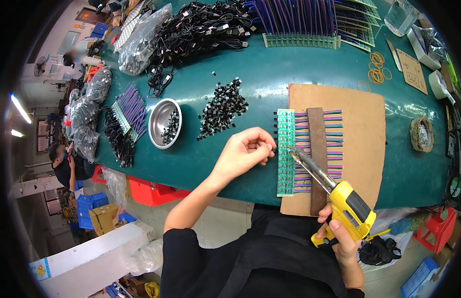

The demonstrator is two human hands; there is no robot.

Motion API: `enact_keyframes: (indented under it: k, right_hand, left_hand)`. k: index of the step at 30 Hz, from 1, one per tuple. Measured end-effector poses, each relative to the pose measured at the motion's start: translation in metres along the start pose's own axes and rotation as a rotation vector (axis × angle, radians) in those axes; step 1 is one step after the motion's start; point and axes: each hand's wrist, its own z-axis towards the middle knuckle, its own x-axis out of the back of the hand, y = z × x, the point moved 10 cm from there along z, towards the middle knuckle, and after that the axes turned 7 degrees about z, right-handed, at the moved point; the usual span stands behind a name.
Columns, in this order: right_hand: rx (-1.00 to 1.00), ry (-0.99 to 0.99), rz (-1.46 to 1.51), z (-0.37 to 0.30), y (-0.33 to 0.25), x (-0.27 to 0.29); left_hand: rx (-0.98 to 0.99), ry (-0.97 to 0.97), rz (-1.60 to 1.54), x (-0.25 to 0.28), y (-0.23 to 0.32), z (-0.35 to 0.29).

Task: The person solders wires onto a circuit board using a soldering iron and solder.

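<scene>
My right hand (340,237) is wrapped round the yellow handle of a soldering gun (350,206). Its metal tip reaches the green circuit board panel (285,174), at or just above the surface. At the panel's left edge my left hand (252,151) is closed in a pinch; a small black part seems to be at the fingertips, mostly hidden. Several small black connectors line the upper left edge of the panel. Thin purple, blue and red wires (335,142) run out to its right, under a rusty metal bar (317,164). Panel and bar rest on a brown cardboard sheet (367,144).
Left of the board lie a pile of black connectors (223,109) and a steel bowl (157,121) with more inside. Black cables (200,30) and wired boards (300,39) cover the far side. Rubber bands (376,69) and a round tip cleaner (421,134) sit to the right.
</scene>
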Motion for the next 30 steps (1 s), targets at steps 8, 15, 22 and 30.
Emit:
enact_keyframes:
  k: [8, 15, 22, 30]
  right_hand:
    - [-0.045, -0.012, -0.017, -0.002, 0.009, -0.001]
    - [-0.061, 0.002, -0.064, -0.002, 0.009, -0.003]
    - [-0.028, 0.014, -0.065, -0.003, 0.012, -0.001]
    - [-0.085, -0.056, -0.082, -0.004, 0.012, -0.004]
  left_hand:
    - [-0.046, 0.062, -0.001, -0.004, 0.004, 0.000]
    - [-0.048, 0.068, 0.058, -0.006, -0.003, 0.001]
    - [-0.052, 0.099, 0.072, -0.007, -0.004, -0.001]
    - [-0.043, 0.121, 0.055, -0.006, -0.005, -0.004]
